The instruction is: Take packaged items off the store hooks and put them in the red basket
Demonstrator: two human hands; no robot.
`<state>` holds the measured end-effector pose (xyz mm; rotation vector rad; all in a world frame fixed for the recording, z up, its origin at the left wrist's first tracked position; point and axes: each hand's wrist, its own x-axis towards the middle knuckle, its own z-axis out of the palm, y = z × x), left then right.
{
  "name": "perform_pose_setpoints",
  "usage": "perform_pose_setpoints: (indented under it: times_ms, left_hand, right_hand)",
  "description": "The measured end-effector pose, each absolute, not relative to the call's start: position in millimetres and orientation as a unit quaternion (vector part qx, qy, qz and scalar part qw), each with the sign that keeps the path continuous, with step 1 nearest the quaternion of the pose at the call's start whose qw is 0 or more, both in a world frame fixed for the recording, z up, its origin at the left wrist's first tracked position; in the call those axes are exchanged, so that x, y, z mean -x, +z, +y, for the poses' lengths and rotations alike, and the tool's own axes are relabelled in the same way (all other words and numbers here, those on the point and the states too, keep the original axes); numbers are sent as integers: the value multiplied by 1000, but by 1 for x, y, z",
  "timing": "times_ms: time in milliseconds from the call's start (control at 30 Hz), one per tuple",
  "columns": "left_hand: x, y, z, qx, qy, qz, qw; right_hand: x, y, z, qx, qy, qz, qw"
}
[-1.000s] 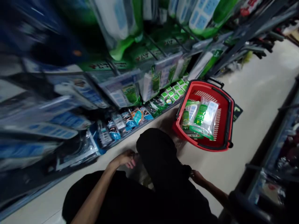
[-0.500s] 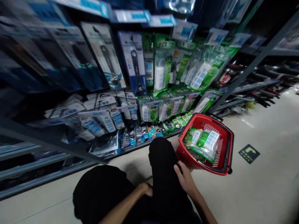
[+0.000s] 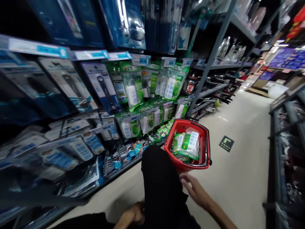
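Note:
My left hand (image 3: 134,213) is low, beside the inner side of my black-trousered knee (image 3: 158,171). Its fingers look curled in, partly hidden by the leg, and I see no object in them. My right hand (image 3: 193,188) is on the other side of that knee, fingers loosely apart and empty, just below a red shopping basket (image 3: 206,140). Inside the basket lie several green-and-white packs. The top one is a clear-bagged white power strip (image 3: 193,142) with a green label.
Shelving to the left holds hanging packs of power strips (image 3: 173,84), carded wrenches (image 3: 105,87) and price tags (image 3: 90,54). A green exit sign (image 3: 226,143) marks the aisle floor. Another rack (image 3: 283,152) runs along the right, and cartons (image 3: 264,86) stand farther down.
My view has turned right and upward, bringing the right-hand rack and far aisle into sight. My right hand has come off my knee; my left hand stays low beside it.

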<state>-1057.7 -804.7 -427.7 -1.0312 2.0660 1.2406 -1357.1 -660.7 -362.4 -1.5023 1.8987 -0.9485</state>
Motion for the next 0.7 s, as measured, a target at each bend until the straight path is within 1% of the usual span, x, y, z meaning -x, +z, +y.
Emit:
perform_pose_setpoints:
  times_ms: [67, 133, 233, 333, 433, 533, 633, 700]
  left_hand:
    - [1045, -426, -816, 384, 433, 766, 278]
    - [1031, -423, -836, 384, 405, 781, 280]
    - [1013, -418, -876, 411, 370, 789, 270]
    - [1009, -411, -916, 451, 339, 786, 254]
    - [1018, -401, -946, 466, 317, 789, 246]
    - [1033, -382, -956, 489, 322, 780, 223]
    - [1034, -355, -928, 497, 319, 791, 159]
    - [1018, -342, -881, 514, 310, 793, 107]
  right_hand:
    - [1408, -365, -691, 571, -286, 745, 195]
    - [1459, -373, -721, 555, -115, 817, 110]
    - [1506, -396, -756, 544, -11, 832, 105]
    - [1514, -420, -780, 552, 57, 824, 110]
    - [1514, -428, -796, 571, 105, 806, 113]
    - [1527, -425, -805, 601, 128, 780, 118]
    - [1544, -427, -804, 621, 105, 769, 113]
    - [1548, -437, -797, 616, 61, 779, 103]
